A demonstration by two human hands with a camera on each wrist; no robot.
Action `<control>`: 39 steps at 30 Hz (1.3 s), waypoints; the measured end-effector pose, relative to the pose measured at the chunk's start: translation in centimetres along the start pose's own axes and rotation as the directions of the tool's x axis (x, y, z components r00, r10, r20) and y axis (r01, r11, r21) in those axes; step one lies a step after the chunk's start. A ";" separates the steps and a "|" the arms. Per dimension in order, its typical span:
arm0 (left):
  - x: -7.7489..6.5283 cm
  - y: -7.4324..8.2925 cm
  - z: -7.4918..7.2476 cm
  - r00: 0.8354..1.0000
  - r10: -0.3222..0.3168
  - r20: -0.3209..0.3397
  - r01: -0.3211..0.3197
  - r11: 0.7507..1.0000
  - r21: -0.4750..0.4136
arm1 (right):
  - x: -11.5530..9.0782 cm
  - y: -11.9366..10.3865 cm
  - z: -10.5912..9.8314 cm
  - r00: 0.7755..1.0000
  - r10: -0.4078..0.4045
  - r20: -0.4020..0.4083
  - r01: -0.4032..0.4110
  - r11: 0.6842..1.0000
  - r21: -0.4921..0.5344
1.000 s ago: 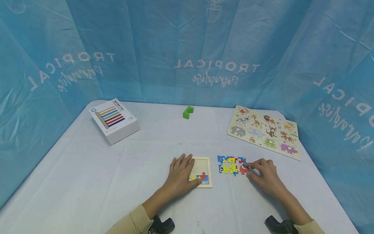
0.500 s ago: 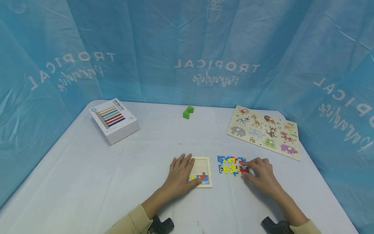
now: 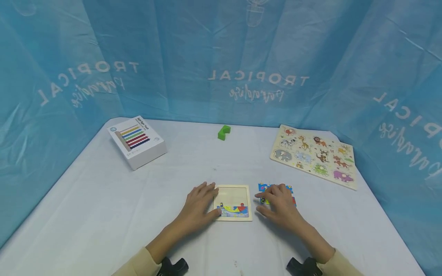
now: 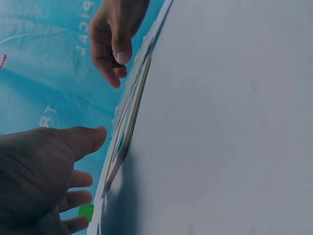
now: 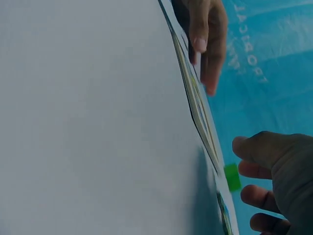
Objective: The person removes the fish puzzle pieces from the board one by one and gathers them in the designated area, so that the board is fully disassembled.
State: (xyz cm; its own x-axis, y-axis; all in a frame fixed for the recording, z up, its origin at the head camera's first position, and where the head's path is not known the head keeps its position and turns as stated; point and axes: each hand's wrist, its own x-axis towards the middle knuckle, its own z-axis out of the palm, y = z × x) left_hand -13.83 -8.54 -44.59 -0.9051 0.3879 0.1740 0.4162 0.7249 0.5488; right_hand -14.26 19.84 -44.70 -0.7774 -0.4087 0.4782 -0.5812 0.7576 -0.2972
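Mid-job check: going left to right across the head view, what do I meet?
White box, left hand, square wooden puzzle tray, right hand, animal puzzle board.

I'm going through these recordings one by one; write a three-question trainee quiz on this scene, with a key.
1. In the head view, which hand partly covers the jigsaw pieces beside the wooden puzzle tray?
2. True or false: the green block lies between the white box and the animal puzzle board.
3. The wooden puzzle tray is: A) completely filled; B) filled only along its near side; C) empty.

Key: 1. Right hand. 2. True. 3. B.
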 end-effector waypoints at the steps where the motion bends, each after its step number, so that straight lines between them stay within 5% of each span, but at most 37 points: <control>1: -0.2 -0.2 -0.2 1.000 0.002 0.005 -0.002 1.000 0.003 | 0.2 -0.4 0.4 1.000 -0.011 0.003 0.011 1.000 -0.003; 12: -1.0 -1.3 -0.9 0.997 0.054 0.060 -0.053 0.998 -0.019 | 1.8 -4.6 3.2 0.995 -0.023 0.096 0.022 1.000 0.011; 22: -1.0 -1.2 -0.8 0.993 0.104 0.060 -0.107 0.994 0.038 | 2.2 -6.2 4.5 0.998 -0.049 0.043 0.050 0.999 -0.014; 39: -1.2 -1.4 -0.6 0.992 0.106 0.063 -0.108 0.993 0.037 | 2.5 -7.9 4.6 0.987 0.097 0.132 -0.081 0.990 -0.118</control>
State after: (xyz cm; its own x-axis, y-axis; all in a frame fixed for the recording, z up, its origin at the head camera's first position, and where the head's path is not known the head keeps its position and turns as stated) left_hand -13.41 -10.33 -45.09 -0.8488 0.4974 0.1793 0.5146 0.6992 0.4962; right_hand -12.70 10.53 -44.96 -0.8548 -0.3972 0.3340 -0.4838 0.8429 -0.2356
